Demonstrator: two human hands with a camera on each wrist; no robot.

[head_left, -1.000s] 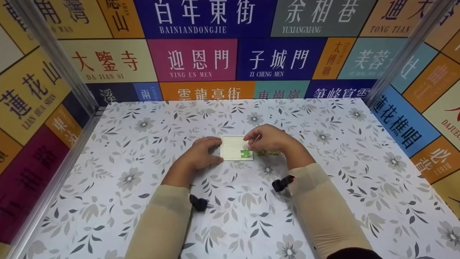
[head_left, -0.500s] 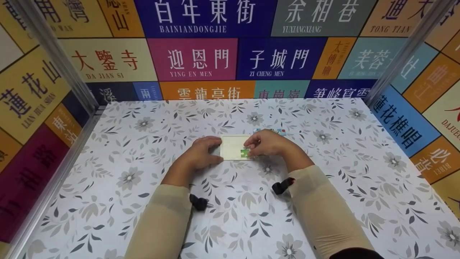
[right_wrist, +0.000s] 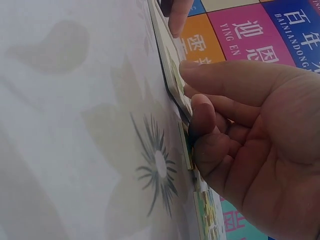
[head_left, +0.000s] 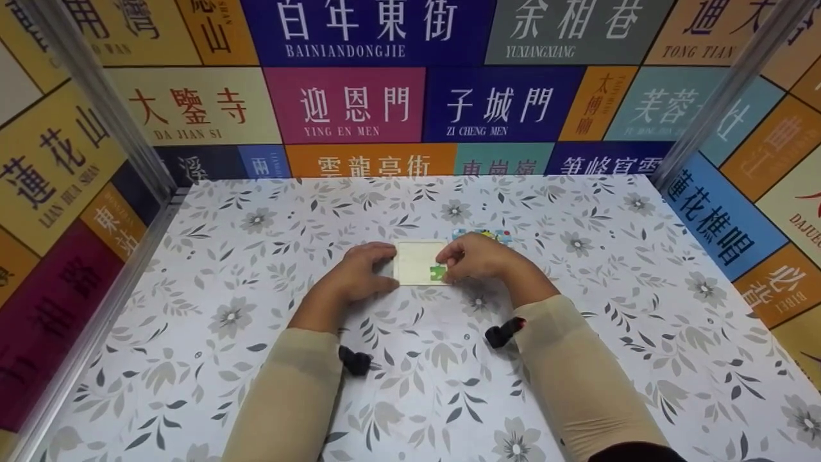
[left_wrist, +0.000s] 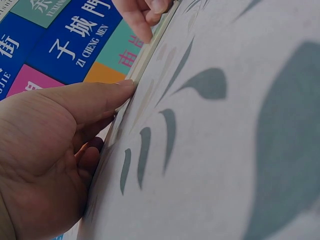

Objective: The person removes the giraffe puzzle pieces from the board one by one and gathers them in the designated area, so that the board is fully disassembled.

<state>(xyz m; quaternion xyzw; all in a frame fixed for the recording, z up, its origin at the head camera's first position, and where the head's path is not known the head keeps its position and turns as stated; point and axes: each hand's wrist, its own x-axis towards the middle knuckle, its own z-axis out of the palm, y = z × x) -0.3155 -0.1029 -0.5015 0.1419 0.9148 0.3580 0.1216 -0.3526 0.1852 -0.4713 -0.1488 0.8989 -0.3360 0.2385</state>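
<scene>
A shallow cream puzzle tray (head_left: 414, 260) lies flat on the table, with a green puzzle piece (head_left: 437, 273) in its near right corner. My left hand (head_left: 362, 273) holds the tray's left end, thumb at the near corner and a finger at the far one. At the right side, my right hand (head_left: 481, 256) has its fingers curled and its thumb (right_wrist: 192, 72) on the green piece by the tray's edge. Whether it pinches or only presses the piece is partly hidden.
Blue printed puzzle pieces (head_left: 465, 233) lie just behind my right hand. More loose pieces (right_wrist: 206, 215) rest on the table beyond the tray's right end in the right wrist view. The cloth (head_left: 256, 359) is floral, and sign-printed panels (head_left: 359, 106) wall the back and sides.
My right hand has come down and slightly nearer onto the green piece. It uncovers the blue pieces behind it and covers those to its right. The left hand stays put.
</scene>
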